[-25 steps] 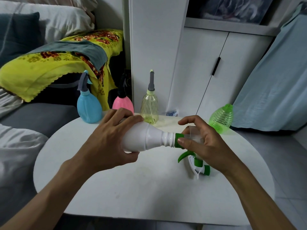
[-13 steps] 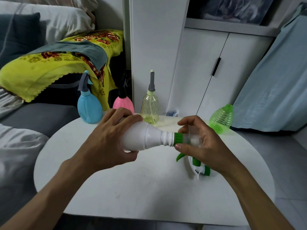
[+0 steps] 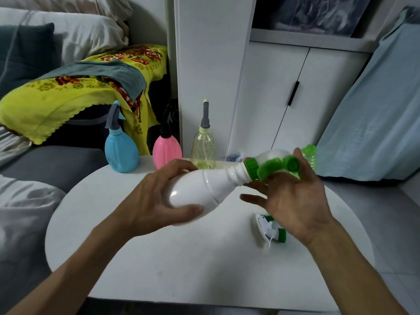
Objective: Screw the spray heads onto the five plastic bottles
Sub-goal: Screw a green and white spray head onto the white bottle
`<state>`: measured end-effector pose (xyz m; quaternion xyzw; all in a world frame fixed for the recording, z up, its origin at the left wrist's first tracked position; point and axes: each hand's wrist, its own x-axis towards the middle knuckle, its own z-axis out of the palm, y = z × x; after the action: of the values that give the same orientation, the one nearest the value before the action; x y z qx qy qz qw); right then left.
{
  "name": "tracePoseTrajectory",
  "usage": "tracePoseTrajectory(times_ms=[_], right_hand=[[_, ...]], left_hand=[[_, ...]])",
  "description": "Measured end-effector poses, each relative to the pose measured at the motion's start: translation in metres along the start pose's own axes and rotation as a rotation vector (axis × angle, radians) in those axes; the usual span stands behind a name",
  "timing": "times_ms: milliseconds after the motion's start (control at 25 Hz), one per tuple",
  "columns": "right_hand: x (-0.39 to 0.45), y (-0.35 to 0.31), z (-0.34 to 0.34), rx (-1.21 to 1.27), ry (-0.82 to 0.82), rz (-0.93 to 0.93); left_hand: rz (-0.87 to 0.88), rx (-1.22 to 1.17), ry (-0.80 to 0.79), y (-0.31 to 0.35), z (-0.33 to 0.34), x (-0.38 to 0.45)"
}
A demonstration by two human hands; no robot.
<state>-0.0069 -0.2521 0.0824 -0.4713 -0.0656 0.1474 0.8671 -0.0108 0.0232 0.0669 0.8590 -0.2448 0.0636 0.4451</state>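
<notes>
— Where is the white plastic bottle [image 3: 200,189] held?
— Above the round white worktop [image 3: 181,264], gripped by the left hand [image 3: 150,201]; its green spray head [image 3: 270,167] is cradled by the spread right hand [image 3: 293,201].
— What is hidden?
— The ribbed green bottle [image 3: 310,154] at one o'clock, partly; a loose green-and-white spray head [image 3: 270,230] lies beneath.

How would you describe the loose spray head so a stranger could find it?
On the round white table, look just under the right hand. The spray head lies there on its side, white with a green collar, the only one not on a bottle.
</notes>
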Motion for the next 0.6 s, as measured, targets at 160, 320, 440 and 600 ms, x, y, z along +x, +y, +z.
tracePoseTrajectory(times_ms=[160,320,440,600], right_hand=[[0.004,0.024,0.013,0.236,-0.083,-0.134],[0.006,0.028,0.02,0.247,0.047,-0.18],[0.007,0.025,0.021,0.15,0.124,-0.227],[0.008,0.018,0.023,0.128,0.211,-0.271]], left_hand=[[-0.345,-0.575,-0.189,0.012,0.018,-0.003],[-0.5,-0.776,-0.349,0.019,0.036,-0.006],[-0.393,-0.669,-0.204,0.021,0.041,-0.003],[-0.247,-0.509,-0.061,0.022,0.046,-0.001]])
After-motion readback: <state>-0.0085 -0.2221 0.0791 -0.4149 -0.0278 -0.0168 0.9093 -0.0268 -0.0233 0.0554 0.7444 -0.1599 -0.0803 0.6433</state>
